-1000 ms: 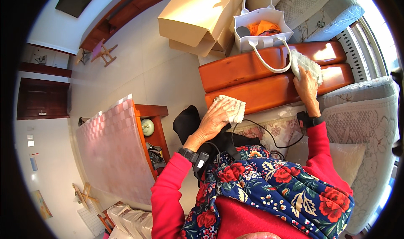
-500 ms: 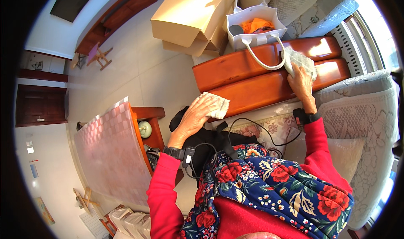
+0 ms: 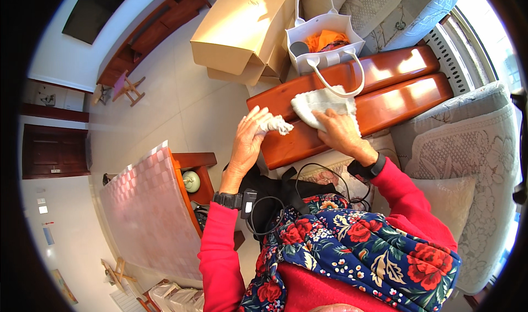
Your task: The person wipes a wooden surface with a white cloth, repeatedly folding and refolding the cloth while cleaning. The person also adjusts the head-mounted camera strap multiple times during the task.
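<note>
My right hand (image 3: pixel 340 131) presses a white cloth (image 3: pixel 319 104) flat on the polished wooden armrest (image 3: pixel 396 95) of a sofa. Near the armrest's left end, my left hand (image 3: pixel 247 141) is closed around a second, bunched white cloth (image 3: pixel 276 125). The two hands are close together. Both sleeves are red, with a dark band on each wrist.
A white tote bag (image 3: pixel 322 48) with orange contents stands at the armrest's far side, beside tan cardboard boxes (image 3: pixel 245 29). A small wooden side table (image 3: pixel 192 172) and a pink checkered panel (image 3: pixel 146 210) are at my left. A black cable (image 3: pixel 308 174) and lace-covered cushions (image 3: pixel 467 158) lie near my lap.
My right hand has slid the flat cloth leftward along the armrest, from its right end toward the middle. My left hand has bunched its cloth and moved closer to the right hand.
</note>
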`<state>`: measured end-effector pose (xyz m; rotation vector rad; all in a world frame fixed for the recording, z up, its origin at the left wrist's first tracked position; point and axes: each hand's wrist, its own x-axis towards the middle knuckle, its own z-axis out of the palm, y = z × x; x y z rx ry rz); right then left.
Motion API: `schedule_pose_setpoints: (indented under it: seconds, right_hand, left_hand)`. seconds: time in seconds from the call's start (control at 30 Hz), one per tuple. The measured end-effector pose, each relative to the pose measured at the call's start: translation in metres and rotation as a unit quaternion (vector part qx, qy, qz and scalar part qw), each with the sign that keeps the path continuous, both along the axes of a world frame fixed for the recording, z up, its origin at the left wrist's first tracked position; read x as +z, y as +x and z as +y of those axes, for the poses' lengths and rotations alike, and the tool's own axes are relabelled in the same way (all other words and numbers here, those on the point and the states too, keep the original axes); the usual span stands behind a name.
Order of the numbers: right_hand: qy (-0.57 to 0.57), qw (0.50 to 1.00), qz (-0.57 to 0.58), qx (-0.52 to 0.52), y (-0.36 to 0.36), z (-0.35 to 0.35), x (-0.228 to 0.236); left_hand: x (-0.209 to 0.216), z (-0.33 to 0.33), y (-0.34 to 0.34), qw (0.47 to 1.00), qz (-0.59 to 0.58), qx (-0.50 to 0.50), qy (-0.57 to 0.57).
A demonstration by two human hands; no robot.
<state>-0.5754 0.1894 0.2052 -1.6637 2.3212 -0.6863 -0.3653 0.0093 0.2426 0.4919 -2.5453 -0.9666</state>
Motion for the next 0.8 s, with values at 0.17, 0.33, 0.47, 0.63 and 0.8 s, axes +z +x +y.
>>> schedule_pose_setpoints:
  seconds: [0.17, 0.33, 0.47, 0.63, 0.8]
  right_hand:
    - [0.010, 0.999, -0.021, 0.038, 0.005, -0.005, 0.004]
    - [0.016, 0.996, -0.081, 0.044, -0.002, 0.007, 0.004]
    - [-0.037, 0.988, -0.146, -0.034, -0.025, 0.019, 0.001]
    - [-0.056, 0.963, -0.171, -0.198, -0.062, 0.020, 0.000]
    - [0.017, 0.990, -0.022, -0.140, -0.042, 0.007, -0.006]
  left_hand:
    - [-0.012, -0.007, -0.025, 0.992, 0.100, 0.073, -0.014]
    - [-0.051, 0.009, -0.024, 0.984, -0.123, 0.007, -0.129]
    - [-0.062, 0.006, -0.015, 0.987, -0.105, -0.016, -0.120]
    - [-0.059, 0.007, -0.016, 0.989, -0.095, -0.017, -0.114]
    - [-0.058, 0.007, -0.017, 0.989, -0.109, -0.008, -0.098]
